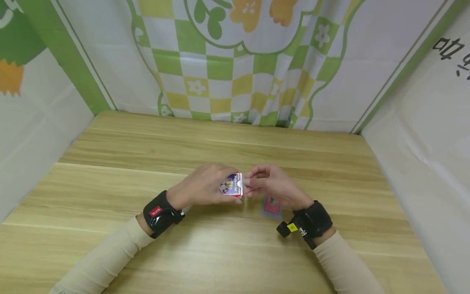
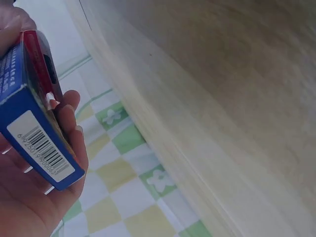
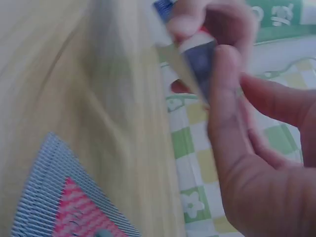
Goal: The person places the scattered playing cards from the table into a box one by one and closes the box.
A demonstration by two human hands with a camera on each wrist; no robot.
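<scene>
A small card box (image 1: 231, 184) with a purple picture face and a white, notched end is gripped in my left hand (image 1: 205, 183). The left wrist view shows the blue bottom of the box (image 2: 47, 148) with a barcode, and the fingers curled round its sides. My right hand (image 1: 277, 185) has its thumb and forefinger pinched together at the notched end; in the right wrist view a finger overlaps the dark panel (image 3: 201, 59) there. A red-patterned card (image 1: 272, 206) with a grey border lies under the right hand, partly hidden by it.
The wood-grain table (image 1: 205, 253) stretches under both arms. A green and yellow checked curtain (image 1: 235, 81) hangs at its back edge, with white cloth walls at both sides. Black cameras are strapped to the wrists.
</scene>
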